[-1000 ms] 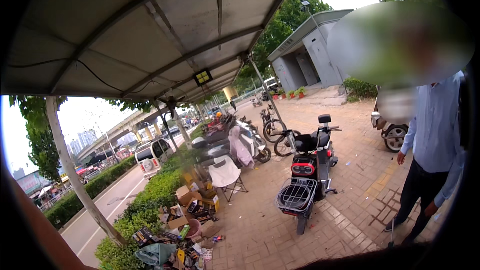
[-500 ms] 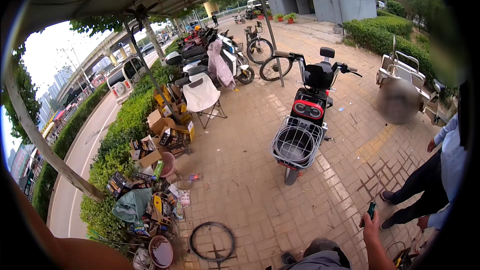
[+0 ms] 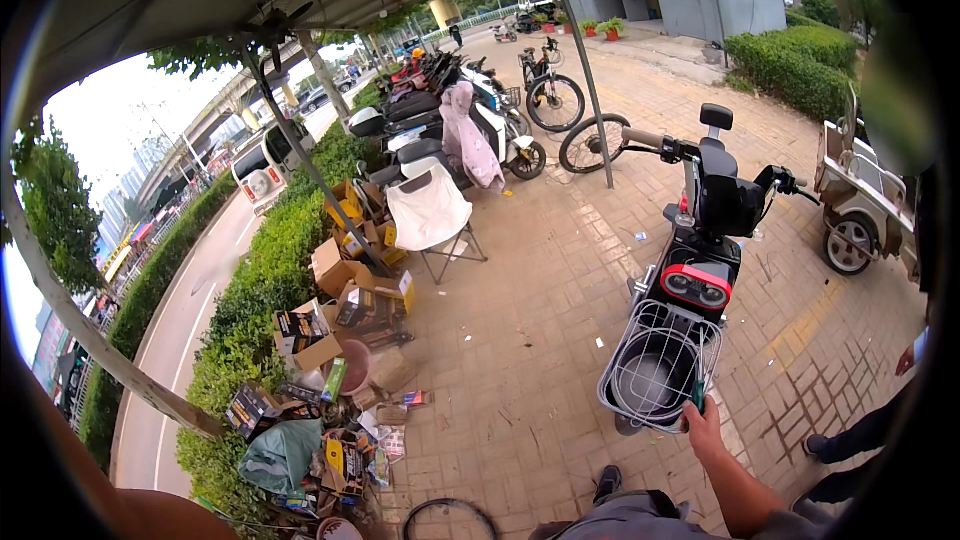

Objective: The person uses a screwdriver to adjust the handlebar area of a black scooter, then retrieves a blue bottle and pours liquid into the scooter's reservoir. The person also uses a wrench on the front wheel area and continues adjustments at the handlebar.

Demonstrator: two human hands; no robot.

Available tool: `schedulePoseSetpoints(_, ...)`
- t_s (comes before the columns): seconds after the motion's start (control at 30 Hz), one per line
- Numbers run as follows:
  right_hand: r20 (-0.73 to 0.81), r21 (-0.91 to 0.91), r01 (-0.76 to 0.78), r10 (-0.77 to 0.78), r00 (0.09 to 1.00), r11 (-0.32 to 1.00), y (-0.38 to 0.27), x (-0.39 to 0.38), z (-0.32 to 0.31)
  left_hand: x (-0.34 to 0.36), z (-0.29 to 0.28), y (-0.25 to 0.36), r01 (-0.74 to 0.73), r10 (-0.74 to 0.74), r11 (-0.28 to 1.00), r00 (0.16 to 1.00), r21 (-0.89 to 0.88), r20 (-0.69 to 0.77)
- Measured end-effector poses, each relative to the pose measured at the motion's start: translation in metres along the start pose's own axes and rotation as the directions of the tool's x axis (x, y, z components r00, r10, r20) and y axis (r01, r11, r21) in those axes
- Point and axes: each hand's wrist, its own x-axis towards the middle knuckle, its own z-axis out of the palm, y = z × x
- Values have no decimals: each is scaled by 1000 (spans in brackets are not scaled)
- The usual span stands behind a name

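My right hand [image 3: 701,425] is closed on a green-handled screwdriver [image 3: 698,391] in front of the wire basket [image 3: 628,345] of a black-and-red electric scooter [image 3: 694,286]. Whether the tool touches the basket I cannot tell. A black round container [image 3: 650,380] shows inside the basket. Of my left side only the bare arm [image 3: 170,516] shows at the lower left; that hand is out of view. A black tire [image 3: 476,514] lies on the paving near my foot.
Cardboard boxes [image 3: 325,265], a white folding chair [image 3: 430,205] and parked scooters [image 3: 492,130] line the hedge [image 3: 235,335] on the left. A bicycle [image 3: 555,100] stands behind a pole [image 3: 580,40]. A tricycle cart [image 3: 855,240] and another person's legs [image 3: 850,445] are at the right.
The scooter now appears lower right and larger. My right hand with the screwdriver has moved left to the basket. The other person has mostly left the picture at the right.
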Motion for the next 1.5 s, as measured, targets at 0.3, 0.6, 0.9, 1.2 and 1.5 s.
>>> schedulePoseSetpoints(0.3, 36, -469, 368, -399, 916, 803, -150, 208, 144, -20, 110, -213, 185, -189, 980, 980, -76, -59)
schedulePoseSetpoints(0.6, -471, -53, 458, -426, 772, 888, -224, 316, 178, -286, 385, -395, 979, -828, 137, 195, -148, 525)
schedulePoseSetpoints(0.9, -665, -138, 849, -684, 302, 509, -357, 376, 158, -272, 626, -421, 850, -430, 451, 475, -273, 768)
schedulePoseSetpoints(1.2, -612, -221, 894, -769, 184, 390, -418, 471, 120, -214, 758, -453, 501, -49, 689, 753, -524, 656)
schedulePoseSetpoints(1.5, -544, -162, 753, -694, 471, 638, -423, 535, 94, -10, 840, -443, 729, -82, 227, 675, -646, 733)
